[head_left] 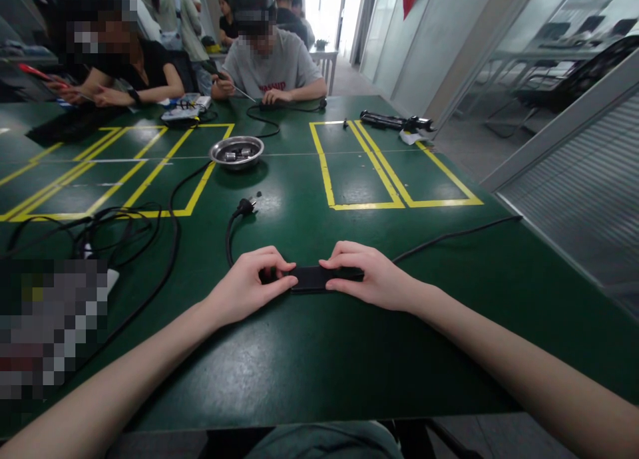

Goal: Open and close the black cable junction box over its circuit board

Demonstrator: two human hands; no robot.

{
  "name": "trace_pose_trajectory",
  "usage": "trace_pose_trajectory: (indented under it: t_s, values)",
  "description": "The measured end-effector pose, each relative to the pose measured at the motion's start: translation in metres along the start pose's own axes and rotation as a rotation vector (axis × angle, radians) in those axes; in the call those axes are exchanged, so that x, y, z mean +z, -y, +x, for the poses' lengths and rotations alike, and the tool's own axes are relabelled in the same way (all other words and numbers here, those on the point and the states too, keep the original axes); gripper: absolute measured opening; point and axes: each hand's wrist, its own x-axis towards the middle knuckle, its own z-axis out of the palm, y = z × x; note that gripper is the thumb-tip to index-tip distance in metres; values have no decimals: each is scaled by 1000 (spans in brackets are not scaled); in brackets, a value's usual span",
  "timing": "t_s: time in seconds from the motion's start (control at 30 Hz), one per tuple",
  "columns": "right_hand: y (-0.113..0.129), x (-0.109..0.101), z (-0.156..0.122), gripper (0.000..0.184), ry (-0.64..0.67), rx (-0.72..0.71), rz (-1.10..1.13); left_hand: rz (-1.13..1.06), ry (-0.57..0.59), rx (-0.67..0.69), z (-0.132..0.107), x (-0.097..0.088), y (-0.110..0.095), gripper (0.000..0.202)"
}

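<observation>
A black, brick-shaped power adapter (310,278) lies on the green table in front of me. My left hand (257,281) pinches its left end between thumb and fingers. At the other end my right hand (367,274) grips it the same way. From the left side a black cord runs up to a power plug (245,207) with bare metal prongs, resting on the table. Another black cable (454,235) leads from behind my right hand to the table's right edge. My fingers cover both ends of the adapter.
A metal bowl (236,153) with small metal parts stands farther back. Tangled black cables (120,226) lie at left, near a blurred-out object (50,326). Yellow tape (367,206) marks rectangles. A black folded tripod-like item (394,121) lies far right. Across the table, a person in grey (279,63) holds a screwdriver-like tool.
</observation>
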Motion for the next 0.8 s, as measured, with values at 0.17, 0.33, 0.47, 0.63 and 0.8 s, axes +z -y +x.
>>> trace_pose_trajectory:
  t_s: [0.17, 0.33, 0.47, 0.63, 0.8]
  values:
    - [0, 1, 0, 22, 1, 7, 3, 8, -7, -4, 0, 0, -1, 20]
    - [-2, 2, 0, 22, -1, 19, 9, 24, -13, 6, 0, 1, 0, 18]
    - [-2, 1, 0, 20, 9, 30, 30, 52, -41, 100, -2, 4, 1, 17]
    - [-1, 0, 1, 19, 20, 43, 45, 149, 9, 365, -6, 5, 1, 27]
    - [-4, 2, 1, 19, -8, 13, 23, 241, 74, 423, -5, 6, 3, 18]
